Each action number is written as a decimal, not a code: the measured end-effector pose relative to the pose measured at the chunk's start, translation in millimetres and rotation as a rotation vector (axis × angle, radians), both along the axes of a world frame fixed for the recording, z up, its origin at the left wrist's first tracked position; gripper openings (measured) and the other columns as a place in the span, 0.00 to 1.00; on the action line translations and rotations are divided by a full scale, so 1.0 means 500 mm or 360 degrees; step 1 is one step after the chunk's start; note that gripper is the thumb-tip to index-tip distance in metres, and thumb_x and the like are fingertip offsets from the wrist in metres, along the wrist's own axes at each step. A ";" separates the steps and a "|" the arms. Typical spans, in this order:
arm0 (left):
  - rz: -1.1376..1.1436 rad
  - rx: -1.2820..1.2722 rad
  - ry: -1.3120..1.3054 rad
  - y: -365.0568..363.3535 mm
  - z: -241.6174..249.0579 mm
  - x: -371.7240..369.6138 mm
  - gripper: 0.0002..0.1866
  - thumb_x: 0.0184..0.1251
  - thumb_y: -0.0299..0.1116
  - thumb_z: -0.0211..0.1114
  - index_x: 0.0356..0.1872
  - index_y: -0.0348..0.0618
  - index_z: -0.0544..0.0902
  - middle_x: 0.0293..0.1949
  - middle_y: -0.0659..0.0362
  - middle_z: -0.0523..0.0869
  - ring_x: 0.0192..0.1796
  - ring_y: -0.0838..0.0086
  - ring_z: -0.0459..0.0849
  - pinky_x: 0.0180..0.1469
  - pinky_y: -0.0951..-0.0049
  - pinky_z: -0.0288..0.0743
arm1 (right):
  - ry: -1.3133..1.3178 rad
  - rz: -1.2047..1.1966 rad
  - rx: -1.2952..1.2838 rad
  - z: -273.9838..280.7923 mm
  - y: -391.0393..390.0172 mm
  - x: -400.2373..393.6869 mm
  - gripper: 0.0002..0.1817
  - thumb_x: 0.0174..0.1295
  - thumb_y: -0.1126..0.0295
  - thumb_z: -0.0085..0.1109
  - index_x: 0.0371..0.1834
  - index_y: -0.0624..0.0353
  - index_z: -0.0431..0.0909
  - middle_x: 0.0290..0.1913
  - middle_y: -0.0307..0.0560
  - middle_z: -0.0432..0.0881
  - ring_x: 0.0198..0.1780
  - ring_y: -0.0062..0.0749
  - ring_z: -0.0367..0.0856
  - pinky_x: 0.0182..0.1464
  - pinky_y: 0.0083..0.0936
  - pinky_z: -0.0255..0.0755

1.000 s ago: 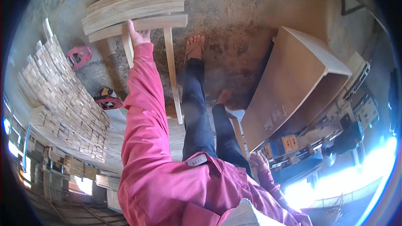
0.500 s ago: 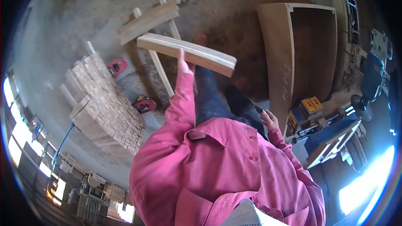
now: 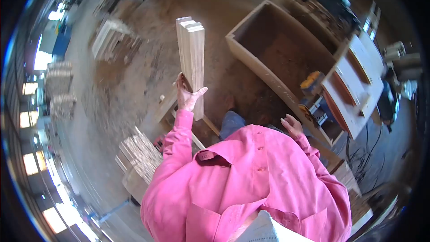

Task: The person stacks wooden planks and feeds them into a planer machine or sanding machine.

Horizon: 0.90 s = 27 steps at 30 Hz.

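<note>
My left hand (image 3: 187, 97) is wrapped round the lower part of a bundle of pale wooden strips (image 3: 191, 56), thumb on one side and fingers on the other. The strips lie flush together, and the bundle points up and away from me, in front of my pink sleeve. My right hand (image 3: 292, 126) hangs by my right side with nothing in it, its fingers loosely apart. It is close to the long side of a large wooden box (image 3: 264, 69).
Stacked wood pieces (image 3: 139, 154) stand at my left, beside a partly hidden wooden stand (image 3: 168, 105). More timber (image 3: 114, 40) lies farther off. At right are a yellow-and-blue item (image 3: 311, 80), a pale panel with wooden strips (image 3: 351, 85) and loose cables (image 3: 367, 152).
The bundle has swung from lying crosswise to pointing away from me, raised in my left hand. My view has turned left, and the wooden box now appears at a slant. My right hand stays low.
</note>
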State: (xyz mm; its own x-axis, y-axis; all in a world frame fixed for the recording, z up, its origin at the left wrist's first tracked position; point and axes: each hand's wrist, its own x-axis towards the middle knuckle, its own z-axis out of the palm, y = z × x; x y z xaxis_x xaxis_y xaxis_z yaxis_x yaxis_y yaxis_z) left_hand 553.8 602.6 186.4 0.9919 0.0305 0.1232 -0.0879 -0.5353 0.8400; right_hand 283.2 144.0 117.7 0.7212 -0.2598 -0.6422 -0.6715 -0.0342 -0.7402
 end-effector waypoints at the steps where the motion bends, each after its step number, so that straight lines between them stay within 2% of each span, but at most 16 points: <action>1: -0.0085 0.0092 -0.0053 -0.034 0.035 0.006 0.64 0.37 0.39 0.95 0.78 0.39 0.63 0.68 0.50 0.74 0.70 0.60 0.76 0.72 0.59 0.74 | -0.0057 -0.0017 0.0028 -0.005 -0.009 -0.007 0.44 0.67 0.50 0.75 0.78 0.69 0.70 0.69 0.68 0.81 0.70 0.48 0.82 0.72 0.37 0.74; 2: -0.0168 0.0184 -0.0109 -0.073 0.076 0.012 0.62 0.39 0.34 0.94 0.79 0.42 0.64 0.68 0.54 0.73 0.70 0.64 0.76 0.71 0.61 0.75 | -0.0114 -0.0033 0.0054 -0.002 -0.016 -0.008 0.45 0.67 0.50 0.76 0.78 0.69 0.70 0.70 0.69 0.80 0.71 0.50 0.81 0.73 0.38 0.74; 6: -0.0497 0.0253 -0.0159 -0.205 0.150 0.059 0.61 0.40 0.33 0.94 0.78 0.41 0.65 0.66 0.55 0.75 0.71 0.63 0.76 0.73 0.61 0.73 | -0.0268 -0.0135 0.0123 0.061 -0.012 0.020 0.48 0.65 0.48 0.77 0.80 0.68 0.67 0.72 0.68 0.78 0.72 0.51 0.80 0.74 0.39 0.73; 8: -0.0709 -0.0262 0.0070 -0.290 0.169 0.083 0.61 0.38 0.35 0.95 0.78 0.41 0.65 0.66 0.53 0.76 0.69 0.61 0.77 0.71 0.59 0.75 | -0.0423 -0.0062 0.0080 0.109 -0.011 0.051 0.53 0.64 0.45 0.77 0.82 0.68 0.63 0.76 0.72 0.73 0.78 0.56 0.72 0.79 0.42 0.68; 9: -0.0766 -0.0221 -0.0037 -0.323 0.158 0.106 0.59 0.40 0.28 0.93 0.77 0.42 0.66 0.64 0.57 0.78 0.63 0.66 0.80 0.67 0.63 0.78 | -0.0466 0.0049 -0.0094 0.159 -0.011 0.080 0.57 0.61 0.42 0.78 0.83 0.69 0.61 0.78 0.71 0.71 0.80 0.57 0.70 0.80 0.42 0.66; 11: -0.0941 -0.0560 0.0421 -0.408 0.196 0.139 0.55 0.45 0.28 0.92 0.76 0.41 0.66 0.62 0.57 0.80 0.60 0.67 0.82 0.66 0.64 0.79 | -0.0663 0.0114 -0.0511 0.214 -0.015 0.145 0.64 0.53 0.34 0.79 0.83 0.68 0.61 0.80 0.69 0.69 0.82 0.56 0.67 0.82 0.42 0.62; 12: -0.1078 -0.0568 0.0477 -0.465 0.209 0.161 0.55 0.45 0.28 0.92 0.76 0.41 0.66 0.62 0.57 0.80 0.60 0.67 0.82 0.66 0.64 0.79 | -0.0742 0.0140 -0.0574 0.286 -0.020 0.185 0.69 0.50 0.32 0.80 0.85 0.68 0.56 0.82 0.72 0.63 0.83 0.61 0.63 0.83 0.44 0.61; 14: -0.1369 -0.0855 0.0333 -0.560 0.247 0.193 0.48 0.50 0.33 0.90 0.71 0.37 0.71 0.57 0.57 0.82 0.56 0.69 0.83 0.64 0.65 0.79 | -0.0965 0.0135 -0.0714 0.351 -0.028 0.272 0.72 0.48 0.33 0.82 0.86 0.69 0.52 0.83 0.72 0.60 0.83 0.61 0.61 0.83 0.43 0.60; 16: -0.1674 -0.0887 0.0296 -0.661 0.327 0.206 0.41 0.54 0.41 0.89 0.64 0.35 0.77 0.53 0.57 0.84 0.55 0.69 0.84 0.61 0.65 0.79 | -0.1264 0.0118 -0.1164 0.380 -0.047 0.365 0.75 0.44 0.33 0.83 0.85 0.72 0.50 0.81 0.75 0.60 0.82 0.66 0.62 0.82 0.43 0.62; 17: -0.1716 -0.0885 0.0271 -0.706 0.366 0.203 0.38 0.53 0.45 0.89 0.59 0.35 0.81 0.51 0.56 0.86 0.53 0.68 0.85 0.60 0.64 0.79 | -0.1316 0.0063 -0.1152 0.406 -0.065 0.396 0.76 0.42 0.33 0.84 0.84 0.74 0.51 0.80 0.75 0.61 0.81 0.66 0.63 0.81 0.42 0.63; 19: -0.1913 -0.0923 0.0205 -0.794 0.414 0.207 0.38 0.53 0.50 0.87 0.58 0.34 0.83 0.51 0.55 0.87 0.52 0.68 0.86 0.58 0.63 0.80 | -0.1515 -0.0076 -0.1191 0.438 -0.122 0.446 0.79 0.38 0.35 0.87 0.83 0.77 0.50 0.78 0.76 0.64 0.79 0.66 0.66 0.79 0.41 0.65; 20: -0.1986 -0.0958 0.0155 -0.838 0.435 0.204 0.38 0.53 0.51 0.87 0.57 0.34 0.83 0.50 0.55 0.87 0.51 0.68 0.86 0.57 0.63 0.80 | -0.1400 -0.0238 -0.1039 0.474 -0.150 0.450 0.79 0.36 0.39 0.89 0.82 0.77 0.50 0.74 0.75 0.67 0.76 0.65 0.69 0.77 0.40 0.68; 22: -0.2155 -0.1009 0.0107 -0.922 0.493 0.188 0.38 0.54 0.52 0.85 0.57 0.33 0.84 0.48 0.56 0.88 0.51 0.68 0.87 0.56 0.63 0.81 | -0.1349 -0.0339 -0.1205 0.535 -0.221 0.426 0.78 0.34 0.42 0.90 0.81 0.78 0.51 0.69 0.73 0.71 0.72 0.64 0.74 0.75 0.40 0.71; 24: -0.2325 -0.0998 0.0225 -0.998 0.523 0.183 0.35 0.57 0.47 0.84 0.58 0.32 0.83 0.47 0.55 0.88 0.48 0.71 0.86 0.52 0.66 0.81 | -0.1440 -0.0386 -0.1420 0.554 -0.308 0.408 0.76 0.32 0.45 0.93 0.81 0.74 0.55 0.68 0.70 0.72 0.72 0.58 0.74 0.76 0.40 0.68; 26: -0.2397 -0.1000 0.0232 -1.078 0.555 0.159 0.33 0.58 0.44 0.83 0.59 0.33 0.82 0.48 0.56 0.88 0.48 0.71 0.87 0.49 0.67 0.82 | -0.1472 -0.0441 -0.1685 0.564 -0.390 0.385 0.74 0.33 0.45 0.93 0.80 0.74 0.58 0.65 0.67 0.75 0.69 0.56 0.76 0.74 0.40 0.71; 27: -0.2496 -0.1160 0.0152 -1.135 0.551 0.161 0.32 0.58 0.41 0.83 0.59 0.32 0.82 0.49 0.56 0.88 0.47 0.71 0.88 0.50 0.67 0.83 | -0.1504 -0.0494 -0.1648 0.581 -0.415 0.361 0.72 0.34 0.45 0.93 0.80 0.74 0.59 0.65 0.66 0.76 0.69 0.55 0.77 0.72 0.40 0.73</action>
